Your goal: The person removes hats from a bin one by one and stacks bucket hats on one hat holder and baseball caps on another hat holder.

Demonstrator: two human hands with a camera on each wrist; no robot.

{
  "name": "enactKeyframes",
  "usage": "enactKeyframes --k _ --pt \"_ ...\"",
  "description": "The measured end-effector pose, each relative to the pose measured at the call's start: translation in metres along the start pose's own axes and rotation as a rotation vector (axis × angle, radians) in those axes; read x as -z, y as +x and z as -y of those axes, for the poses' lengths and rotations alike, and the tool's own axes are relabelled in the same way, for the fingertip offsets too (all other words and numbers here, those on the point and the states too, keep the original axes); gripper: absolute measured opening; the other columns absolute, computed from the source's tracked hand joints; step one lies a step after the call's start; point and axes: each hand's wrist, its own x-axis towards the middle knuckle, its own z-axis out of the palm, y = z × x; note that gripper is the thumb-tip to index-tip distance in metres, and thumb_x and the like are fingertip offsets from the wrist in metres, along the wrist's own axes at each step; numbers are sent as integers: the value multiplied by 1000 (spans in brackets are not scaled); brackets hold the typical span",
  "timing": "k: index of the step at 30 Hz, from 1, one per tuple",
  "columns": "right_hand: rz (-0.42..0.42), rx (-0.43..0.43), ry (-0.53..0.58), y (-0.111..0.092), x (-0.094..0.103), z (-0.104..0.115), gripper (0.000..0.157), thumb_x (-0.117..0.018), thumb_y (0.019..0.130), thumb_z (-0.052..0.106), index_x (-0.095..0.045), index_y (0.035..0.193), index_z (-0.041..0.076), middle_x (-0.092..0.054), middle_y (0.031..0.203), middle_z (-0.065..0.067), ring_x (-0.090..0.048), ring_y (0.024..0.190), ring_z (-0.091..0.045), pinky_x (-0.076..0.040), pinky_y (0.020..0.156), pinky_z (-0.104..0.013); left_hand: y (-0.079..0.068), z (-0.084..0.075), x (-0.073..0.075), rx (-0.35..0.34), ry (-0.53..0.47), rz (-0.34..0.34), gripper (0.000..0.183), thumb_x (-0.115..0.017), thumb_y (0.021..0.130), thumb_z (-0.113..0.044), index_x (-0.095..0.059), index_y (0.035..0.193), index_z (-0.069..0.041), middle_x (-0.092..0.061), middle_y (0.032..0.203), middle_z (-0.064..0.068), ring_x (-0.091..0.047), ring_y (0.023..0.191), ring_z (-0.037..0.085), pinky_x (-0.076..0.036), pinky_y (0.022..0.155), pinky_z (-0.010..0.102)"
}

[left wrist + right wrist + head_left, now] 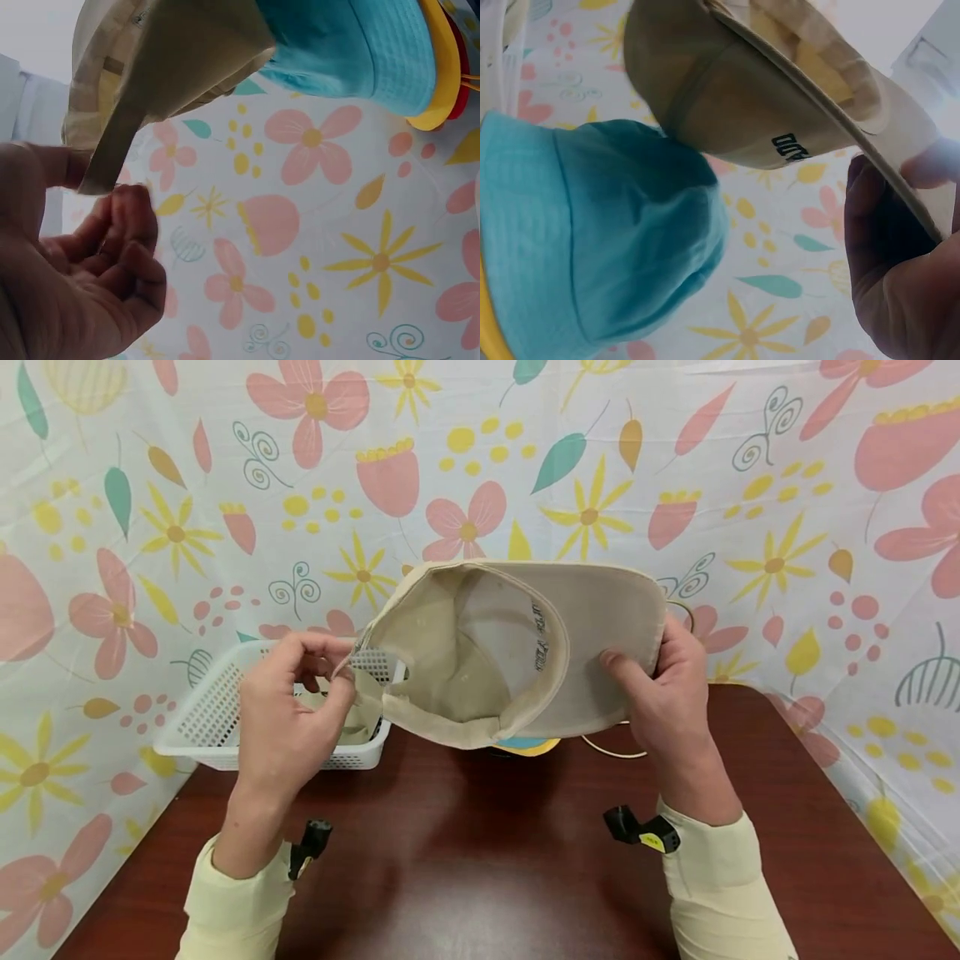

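Note:
A beige baseball cap is held up over the table, its hollow inside facing the head camera and its brim to the right. My left hand pinches the narrow back strap between thumb and fingers. At the brim's outer edge, my right hand grips with the thumb on the underside and the fingers behind. Dark lettering shows on the cap's front. Behind the cap stands a light blue bucket hat, mostly hidden in the head view.
A white perforated basket with beige cloth inside stands at the back left of the dark wooden table. Yellow and red layers show beneath the blue hat's brim. A flower-patterned curtain hangs behind.

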Motion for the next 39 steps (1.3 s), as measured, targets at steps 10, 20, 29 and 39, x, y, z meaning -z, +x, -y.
enactKeyframes --k 10,20,29,39 --pt "190 85 -155 -8 1 26 28 -66 82 -14 -71 110 -11 -73 93 -8 -67 78 -16 -56 61 -21 -16 -40 4 -4 -67 241 67 -89 83 -13 -58 142 -9 -62 126 0 -59 115 16 -47 86 29" --pt "343 116 -283 -15 -4 39 21 -71 85 -13 -73 102 -2 -68 81 -7 -64 72 -15 -53 59 -23 -23 -48 -8 -156 20 269 16 -84 90 -13 -74 100 -20 -64 88 -14 -59 86 8 -44 72 24" --pt "363 152 -303 -18 -16 39 18 -72 85 -10 -72 96 4 -64 78 -2 -60 70 -14 -49 61 -24 -24 -44 -14 -281 141 177 15 -75 87 -4 -67 98 -12 -61 85 -6 -58 80 10 -46 72 23" --pt "558 175 -114 -20 -26 33 27 -70 86 -14 -71 97 10 -60 77 1 -57 63 -12 -48 52 -25 -16 -38 -16 -454 184 -50 5 -67 88 1 -66 89 -4 -67 85 7 -66 76 24 -52 69 37"
